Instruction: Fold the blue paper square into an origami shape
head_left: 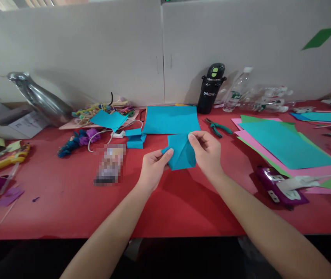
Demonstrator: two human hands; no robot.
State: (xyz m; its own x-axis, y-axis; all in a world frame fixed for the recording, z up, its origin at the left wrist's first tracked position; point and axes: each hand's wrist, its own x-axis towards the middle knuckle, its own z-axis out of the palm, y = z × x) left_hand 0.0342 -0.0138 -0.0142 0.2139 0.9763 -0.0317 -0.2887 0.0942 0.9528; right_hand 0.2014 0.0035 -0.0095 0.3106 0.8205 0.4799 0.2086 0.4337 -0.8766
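Note:
A small piece of folded blue paper [180,155] with creases across its face is held up over the red table. My left hand [155,166] pinches its left edge between thumb and fingers. At its upper right corner, my right hand [207,149] grips the paper the same way. Just left of my hands stands a folded blue paper shape [135,138] on the table. Behind them lies a flat stack of blue sheets [171,119]. The fingers behind the paper are partly hidden.
Green-handled pliers [220,128] and a black bottle [211,89] stand or lie behind. Coloured sheets [287,143] and a purple power strip [281,186] are at right. A blurred-out flat object [110,163], a steel jug [41,99] and yellow-handled tool [6,161] are left.

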